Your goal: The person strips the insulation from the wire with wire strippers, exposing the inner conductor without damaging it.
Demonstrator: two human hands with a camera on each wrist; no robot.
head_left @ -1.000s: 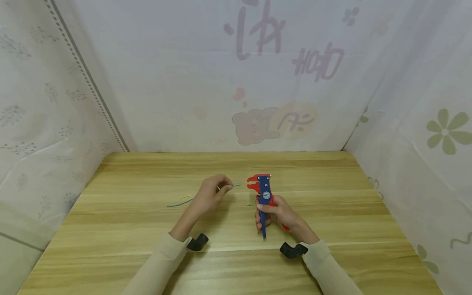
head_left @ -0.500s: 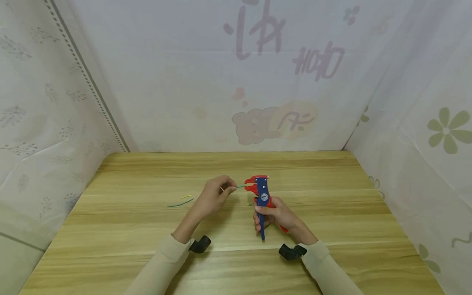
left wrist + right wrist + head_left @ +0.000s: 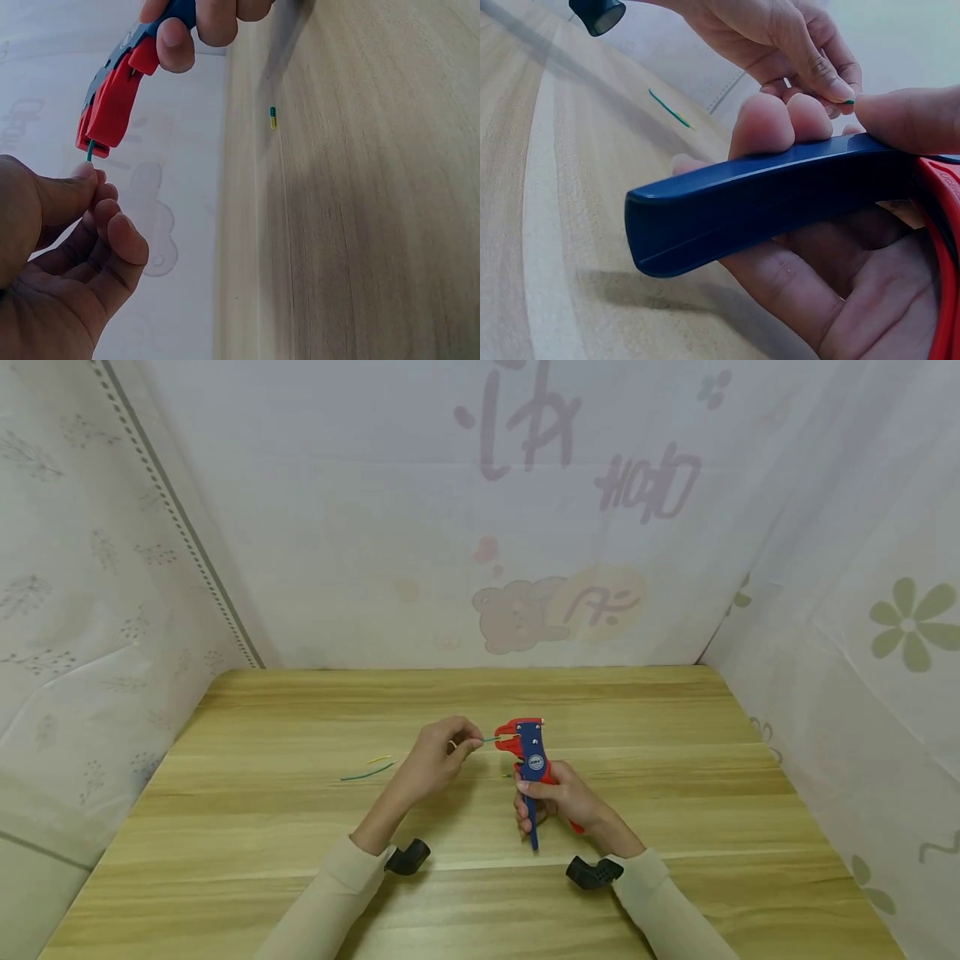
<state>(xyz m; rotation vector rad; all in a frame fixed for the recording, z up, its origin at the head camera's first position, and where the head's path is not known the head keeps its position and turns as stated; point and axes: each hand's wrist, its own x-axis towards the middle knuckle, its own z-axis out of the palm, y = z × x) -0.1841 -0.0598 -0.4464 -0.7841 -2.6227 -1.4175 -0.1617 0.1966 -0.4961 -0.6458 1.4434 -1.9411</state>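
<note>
A red and blue wire stripper (image 3: pixel 534 747) stands upright above the wooden table, its red jaws facing left. My right hand (image 3: pixel 566 793) grips its handles; in the right wrist view the fingers curl round the blue handle (image 3: pixel 757 199). Thumb and fingertips of my left hand (image 3: pixel 442 756) pinch a thin green wire (image 3: pixel 90 152). The free end of that wire reaches between the stripper's jaws, which hide its tip. Most of the wire's length is hidden in the left hand.
On the table (image 3: pixel 300 877), left of the left hand, lie a green wire (image 3: pixel 366 773) and a short yellow wire (image 3: pixel 379 760). A tiny green-and-yellow piece (image 3: pixel 273 118) lies below the stripper. Patterned cloth walls (image 3: pixel 360 527) surround the table.
The left hand has moved slightly right and the stripper slightly left and down. The green wire's end, apart from the jaws a second ago, is now between them.
</note>
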